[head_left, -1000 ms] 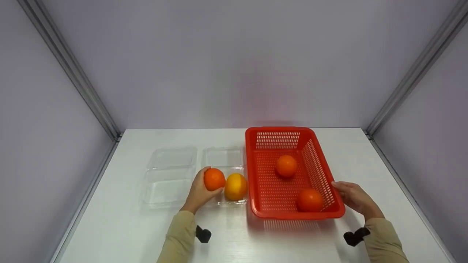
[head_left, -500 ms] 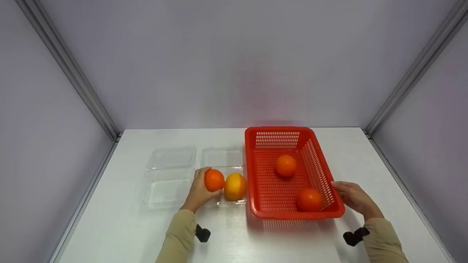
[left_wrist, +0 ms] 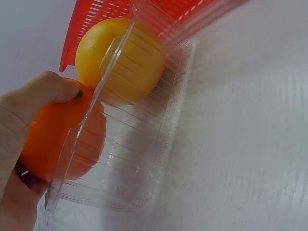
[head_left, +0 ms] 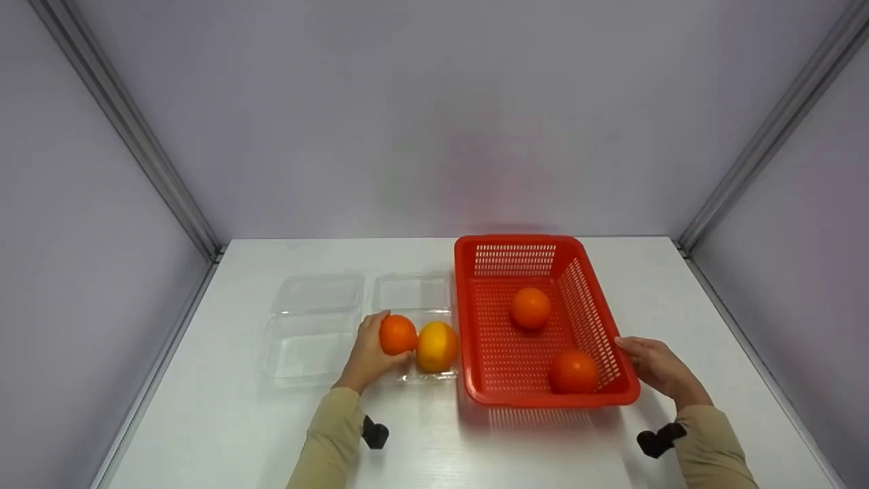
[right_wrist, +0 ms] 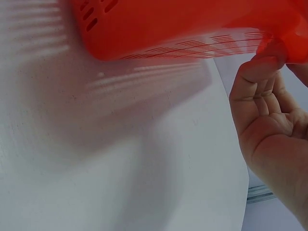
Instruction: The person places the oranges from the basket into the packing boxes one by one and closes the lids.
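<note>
My left hand (head_left: 368, 354) grips an orange (head_left: 398, 335), with the thumb near its green stem spot in the left wrist view. Through the clear wall of a plastic clamshell box (left_wrist: 139, 159), the orange's lower part shows, so it sits at least partly inside. Beside it in the same box lies a yellow round fruit (head_left: 437, 347), its exact kind unclear. My right hand (head_left: 660, 367) holds the right rim of a red plastic basket (head_left: 468, 326), thumb and fingers at the edge in the right wrist view. Two more orange fruits, one farther back (head_left: 531, 308) and one nearer (head_left: 574, 372), lie in the basket.
A second clear clamshell box (head_left: 312, 346) lies with its lid open on the left of the white table (head_left: 204, 414). The basket stands close against the right side of the fruit-filled box. Grey panels (head_left: 434, 122) enclose the table at the back and sides.
My left hand and its orange have shifted only very slightly, the orange settling a touch lower beside the yellow fruit. The right hand and basket look unmoved.
</note>
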### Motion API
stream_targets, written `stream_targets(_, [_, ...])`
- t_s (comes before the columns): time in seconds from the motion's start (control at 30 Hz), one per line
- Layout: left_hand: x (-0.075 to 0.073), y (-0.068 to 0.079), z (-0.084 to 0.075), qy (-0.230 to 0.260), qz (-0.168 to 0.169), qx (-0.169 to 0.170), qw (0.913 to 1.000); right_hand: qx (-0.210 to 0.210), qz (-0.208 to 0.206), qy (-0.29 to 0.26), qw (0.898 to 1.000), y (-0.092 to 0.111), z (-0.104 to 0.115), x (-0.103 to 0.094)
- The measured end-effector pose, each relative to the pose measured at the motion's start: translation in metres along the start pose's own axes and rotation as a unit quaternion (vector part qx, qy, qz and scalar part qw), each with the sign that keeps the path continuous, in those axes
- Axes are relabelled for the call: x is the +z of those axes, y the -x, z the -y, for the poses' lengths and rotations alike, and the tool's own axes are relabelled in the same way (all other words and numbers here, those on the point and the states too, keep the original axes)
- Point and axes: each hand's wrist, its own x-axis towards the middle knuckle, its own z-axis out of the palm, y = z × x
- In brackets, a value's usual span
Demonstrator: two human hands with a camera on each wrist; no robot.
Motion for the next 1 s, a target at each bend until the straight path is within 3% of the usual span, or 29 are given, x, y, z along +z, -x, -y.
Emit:
stream_targets(0.2, [0.0027,0.0010,-0.0004,-0.012,-0.009,-0.007,0.9999,0.002,0.002,-0.004,1.000,-0.0002,0.0003,-0.0006])
stream_targets(0.47, [0.0044,0.0007,0.0009,-0.035,-0.021,0.029,0.9987,0.010,-0.002,0.003,1.000,0.0000,-0.0009,-0.0022])
stream_targets(0.7, [0.0048,0.0010,0.0019,-0.029,-0.011,0.029,0.9991,0.019,-0.017,0.019,0.999,0.0008,0.0006,-0.0019])
stream_targets(1.0, [0.0058,0.0046,0.0010,-0.050,-0.003,0.047,0.9977,0.009,0.001,-0.001,1.000,0.0004,-0.0008,0.0001])
